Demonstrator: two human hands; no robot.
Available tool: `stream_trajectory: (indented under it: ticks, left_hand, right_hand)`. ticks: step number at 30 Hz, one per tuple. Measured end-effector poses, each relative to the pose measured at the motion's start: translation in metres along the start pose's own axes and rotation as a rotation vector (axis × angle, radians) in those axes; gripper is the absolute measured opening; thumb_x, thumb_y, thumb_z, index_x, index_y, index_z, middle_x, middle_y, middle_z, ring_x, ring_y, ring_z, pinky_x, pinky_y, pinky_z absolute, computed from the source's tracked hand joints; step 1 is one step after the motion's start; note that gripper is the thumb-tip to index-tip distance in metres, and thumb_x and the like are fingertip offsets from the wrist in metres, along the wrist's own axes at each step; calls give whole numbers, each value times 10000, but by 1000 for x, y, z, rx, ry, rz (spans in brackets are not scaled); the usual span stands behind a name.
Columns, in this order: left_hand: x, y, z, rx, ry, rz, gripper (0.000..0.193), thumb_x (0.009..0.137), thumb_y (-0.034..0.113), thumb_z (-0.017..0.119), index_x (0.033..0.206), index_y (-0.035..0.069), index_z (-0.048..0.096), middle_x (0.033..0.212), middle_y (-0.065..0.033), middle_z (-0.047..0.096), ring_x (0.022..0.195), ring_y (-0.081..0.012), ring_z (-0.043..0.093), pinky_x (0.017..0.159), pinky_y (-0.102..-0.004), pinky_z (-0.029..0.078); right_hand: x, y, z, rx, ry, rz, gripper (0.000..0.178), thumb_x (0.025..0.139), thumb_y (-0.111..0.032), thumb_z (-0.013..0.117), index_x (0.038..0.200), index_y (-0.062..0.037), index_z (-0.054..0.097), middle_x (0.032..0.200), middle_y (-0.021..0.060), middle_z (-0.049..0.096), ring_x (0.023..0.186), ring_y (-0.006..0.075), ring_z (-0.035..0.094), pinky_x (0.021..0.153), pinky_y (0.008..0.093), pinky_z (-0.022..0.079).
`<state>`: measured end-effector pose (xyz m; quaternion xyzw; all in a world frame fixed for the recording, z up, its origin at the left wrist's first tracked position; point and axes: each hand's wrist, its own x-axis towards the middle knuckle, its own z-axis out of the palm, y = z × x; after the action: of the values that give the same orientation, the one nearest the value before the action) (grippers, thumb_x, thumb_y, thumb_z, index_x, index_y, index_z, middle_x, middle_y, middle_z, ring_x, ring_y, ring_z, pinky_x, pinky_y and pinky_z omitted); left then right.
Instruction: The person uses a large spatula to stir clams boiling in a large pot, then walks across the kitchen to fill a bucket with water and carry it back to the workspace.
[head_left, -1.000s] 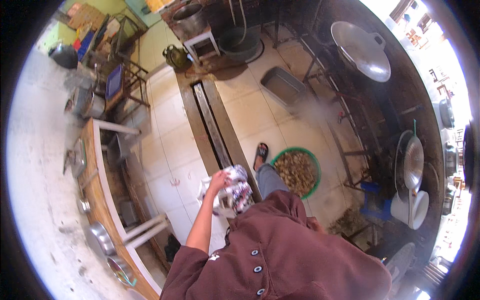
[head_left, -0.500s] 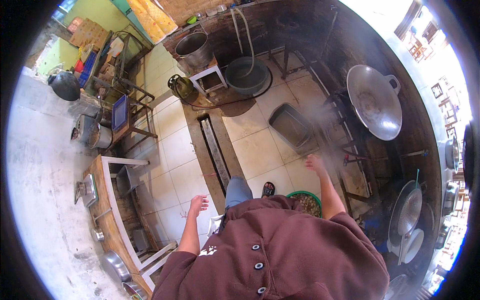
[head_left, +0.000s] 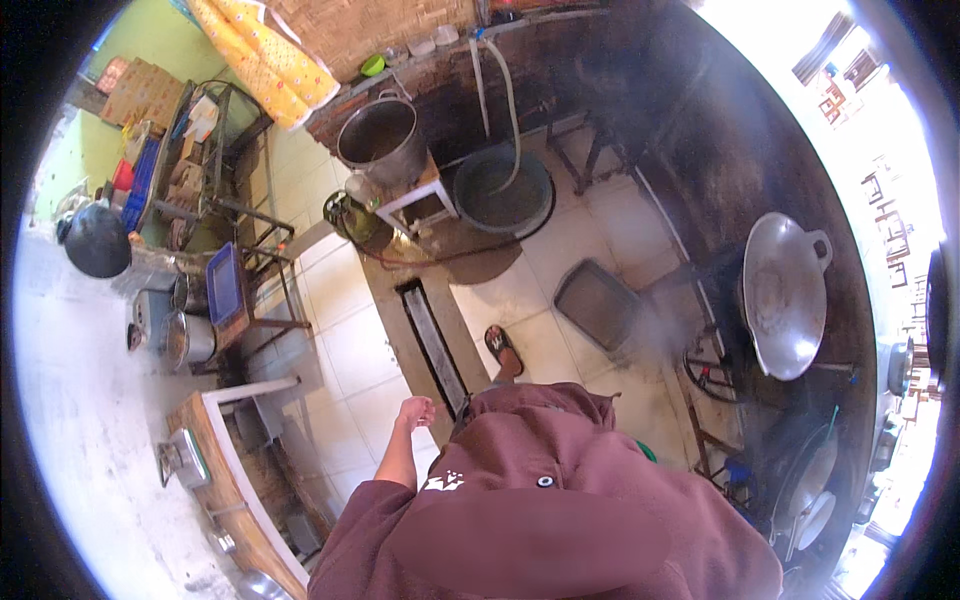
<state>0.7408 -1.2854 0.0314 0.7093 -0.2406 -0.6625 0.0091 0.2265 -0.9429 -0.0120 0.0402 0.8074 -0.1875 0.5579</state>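
My left hand (head_left: 416,411) hangs in the air over the tiled floor, to the left of my brown button-up top (head_left: 560,450). Its fingers curl loosely and nothing shows in them. The floor drain channel (head_left: 437,340) runs just to its right. My right hand is out of sight, hidden behind my body. A grey rectangular basin (head_left: 597,304) sits on the tiles ahead and to the right. One sandalled foot (head_left: 503,345) is planted beside the drain. Only a sliver of a green rim (head_left: 646,451) shows at my right side.
Ahead, a large pot (head_left: 380,137) tops a small stand, with a green gas cylinder (head_left: 349,217) beside it and a round tub (head_left: 503,187) with a hose. A big wok (head_left: 786,295) rests on the stove side at right. A wooden-topped table (head_left: 226,470) stands at left.
I have moved forward, my body leaning over the floor. My right hand has gone out of sight, and the green-rimmed container is almost covered by my top. A sandalled foot has come forward.
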Motion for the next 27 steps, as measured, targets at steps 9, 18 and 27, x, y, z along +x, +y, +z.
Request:
stream_trajectory:
  ticks: [9, 18, 27]
  left_hand:
    - [119, 323, 30, 241, -34, 279, 211, 925, 130, 427, 989, 61, 616, 736, -78, 629, 595, -160, 580, 465, -291, 461]
    - [278, 470, 112, 39, -259, 236, 202, 969, 213, 481, 1009, 85, 633, 752, -17, 636, 631, -110, 593, 520, -254, 467]
    - [630, 421, 165, -314, -287, -52, 361, 895, 423, 591, 1067, 106, 567, 855, -26, 578, 678, -104, 534, 539, -259, 435]
  right_hand:
    - [34, -225, 38, 103, -23, -55, 231, 865, -229, 611, 803, -10, 648, 741, 111, 672, 540, 202, 629, 469, 346, 514]
    - [295, -567, 130, -833, -255, -700, 279, 907, -263, 554, 783, -21, 617, 672, 140, 625, 570, 211, 631, 564, 374, 523]
    - [595, -871, 426, -754, 106, -1306, 242, 905, -168, 536, 1078, -5, 580, 1017, 252, 592, 941, 420, 587, 807, 504, 472]
